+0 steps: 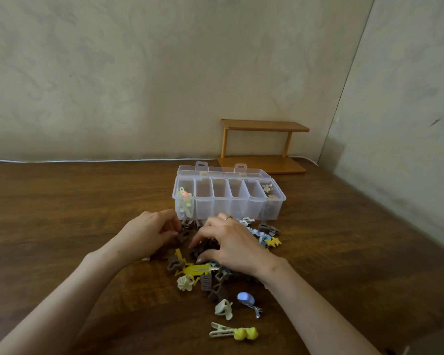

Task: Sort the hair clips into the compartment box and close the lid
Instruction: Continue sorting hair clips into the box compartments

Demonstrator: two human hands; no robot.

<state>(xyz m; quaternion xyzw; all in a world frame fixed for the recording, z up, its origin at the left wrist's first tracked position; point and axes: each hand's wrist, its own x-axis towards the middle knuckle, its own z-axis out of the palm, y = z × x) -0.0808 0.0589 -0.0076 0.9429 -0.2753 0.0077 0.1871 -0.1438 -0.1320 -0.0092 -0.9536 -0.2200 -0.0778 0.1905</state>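
Observation:
A clear compartment box [228, 210] stands on the table with its lid [223, 172] folded back. Its leftmost compartment holds pale and pink clips [184, 198]; the rightmost holds beige flower clips [267, 188]. In front lies a pile of hair clips [205, 275] in brown, yellow, blue and cream. My left hand [149, 235] pinches a brown claw clip [183, 235] at the pile's left edge. My right hand [231, 243] reaches down into the pile, its curled fingers around dark brown clips [203, 248]. A yellow-tipped clip [233, 333] lies nearest me.
A small wooden shelf [263, 147] stands behind the box against the wall. A white cable [87, 160] runs along the table's back edge. The wall on the right [395, 149] closes the corner. Bare wooden tabletop [62, 213] stretches to the left.

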